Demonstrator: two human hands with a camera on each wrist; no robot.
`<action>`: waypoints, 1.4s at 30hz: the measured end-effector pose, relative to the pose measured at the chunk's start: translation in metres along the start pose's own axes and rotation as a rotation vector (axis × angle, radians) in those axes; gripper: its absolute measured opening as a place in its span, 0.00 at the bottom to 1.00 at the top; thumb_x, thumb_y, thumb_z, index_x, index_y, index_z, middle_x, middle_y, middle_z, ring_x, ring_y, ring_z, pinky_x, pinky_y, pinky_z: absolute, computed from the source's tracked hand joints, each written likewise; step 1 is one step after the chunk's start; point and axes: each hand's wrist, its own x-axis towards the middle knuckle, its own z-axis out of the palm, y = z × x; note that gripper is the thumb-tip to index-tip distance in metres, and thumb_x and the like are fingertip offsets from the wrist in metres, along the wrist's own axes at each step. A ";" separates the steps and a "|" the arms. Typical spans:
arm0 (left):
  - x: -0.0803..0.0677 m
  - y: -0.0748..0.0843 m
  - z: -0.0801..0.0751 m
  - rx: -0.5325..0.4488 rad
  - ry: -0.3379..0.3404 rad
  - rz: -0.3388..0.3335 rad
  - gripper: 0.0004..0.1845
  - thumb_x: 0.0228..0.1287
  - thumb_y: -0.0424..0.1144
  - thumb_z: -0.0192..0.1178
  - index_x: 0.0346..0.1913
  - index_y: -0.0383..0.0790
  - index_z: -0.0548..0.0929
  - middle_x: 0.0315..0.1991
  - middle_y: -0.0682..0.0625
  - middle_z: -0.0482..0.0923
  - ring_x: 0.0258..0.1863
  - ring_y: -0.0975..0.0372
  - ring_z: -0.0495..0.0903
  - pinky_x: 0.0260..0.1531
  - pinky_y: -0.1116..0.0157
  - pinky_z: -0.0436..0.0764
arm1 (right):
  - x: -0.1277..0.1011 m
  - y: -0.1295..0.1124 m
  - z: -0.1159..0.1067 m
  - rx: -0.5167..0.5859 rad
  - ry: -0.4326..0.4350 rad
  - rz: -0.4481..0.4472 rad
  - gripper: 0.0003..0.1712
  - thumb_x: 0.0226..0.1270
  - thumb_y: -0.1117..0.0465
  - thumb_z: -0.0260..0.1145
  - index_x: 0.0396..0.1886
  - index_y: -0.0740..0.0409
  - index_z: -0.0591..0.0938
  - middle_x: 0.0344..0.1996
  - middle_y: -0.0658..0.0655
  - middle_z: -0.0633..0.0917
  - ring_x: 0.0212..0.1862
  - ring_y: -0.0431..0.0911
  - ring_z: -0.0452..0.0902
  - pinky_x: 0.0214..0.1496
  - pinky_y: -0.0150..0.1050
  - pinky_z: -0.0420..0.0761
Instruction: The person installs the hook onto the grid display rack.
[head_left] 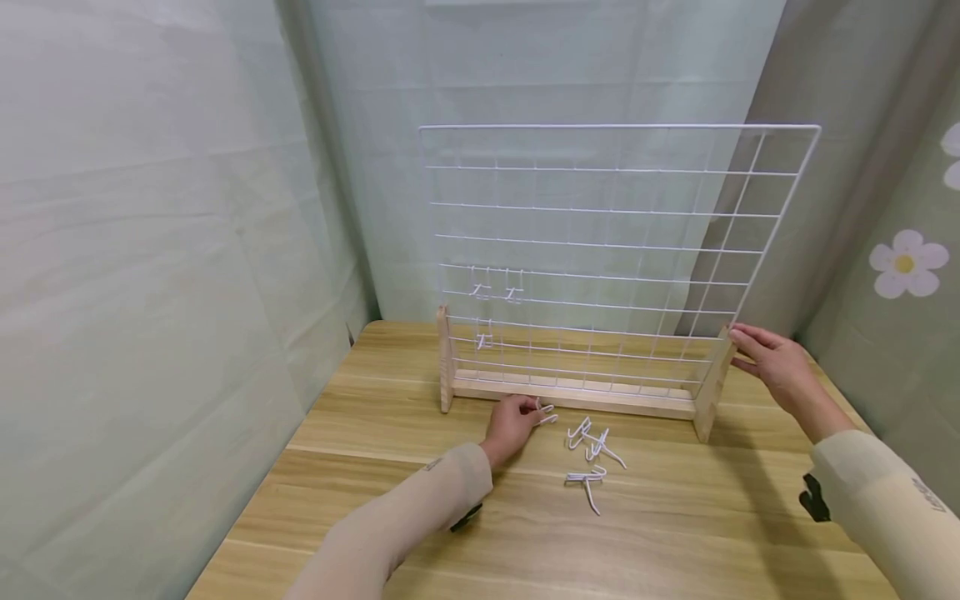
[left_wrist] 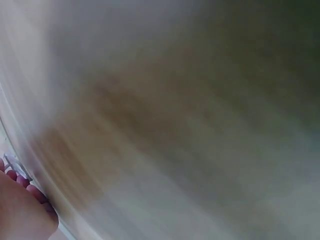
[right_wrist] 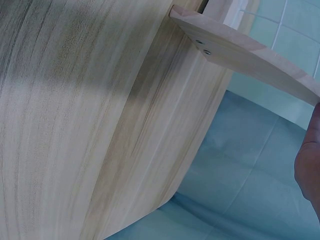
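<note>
Under both hands, a light wooden table (head_left: 675, 542) with long grain bands. Beyond and to the left of them, pale green cloth walls (head_left: 150, 250) (creased, softly lit). Off to the right, a grey-brown curtain (head_left: 840, 167) and white flower prints (head_left: 906, 264).

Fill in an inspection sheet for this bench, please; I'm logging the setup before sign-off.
Surface: wooden table, light plank grain.
Job's things: white wire grid panel upright in a wooden base; three hooks on grid at lower left; loose hooks lying on the table in front of the base.
Clutter: nothing seen.
Grips: left hand pinches a white hook at the table; right hand rests open-fingered on the base's right upright.
Cables: nothing seen.
Surroundings: pale green cloth backdrop; flower print at right.
</note>
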 end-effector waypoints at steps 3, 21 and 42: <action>-0.001 0.001 -0.001 -0.012 0.014 -0.002 0.02 0.60 0.30 0.68 0.32 0.34 0.86 0.32 0.50 0.83 0.32 0.65 0.75 0.33 0.68 0.77 | 0.000 0.000 0.000 -0.003 0.001 -0.001 0.21 0.72 0.51 0.63 0.59 0.53 0.77 0.44 0.35 0.81 0.44 0.27 0.78 0.42 0.25 0.81; -0.001 0.010 -0.019 -0.077 0.225 -0.008 0.03 0.63 0.32 0.66 0.33 0.37 0.84 0.29 0.51 0.80 0.29 0.64 0.75 0.30 0.68 0.77 | 0.000 0.001 0.001 -0.025 0.000 -0.005 0.27 0.72 0.51 0.62 0.64 0.59 0.74 0.45 0.36 0.80 0.44 0.27 0.77 0.43 0.25 0.80; 0.002 0.050 -0.020 -0.172 0.589 0.073 0.02 0.62 0.31 0.67 0.36 0.35 0.86 0.30 0.48 0.83 0.33 0.57 0.81 0.31 0.66 0.78 | -0.001 0.002 0.001 0.044 -0.006 -0.028 0.10 0.72 0.54 0.63 0.50 0.44 0.82 0.42 0.35 0.83 0.43 0.26 0.79 0.41 0.25 0.81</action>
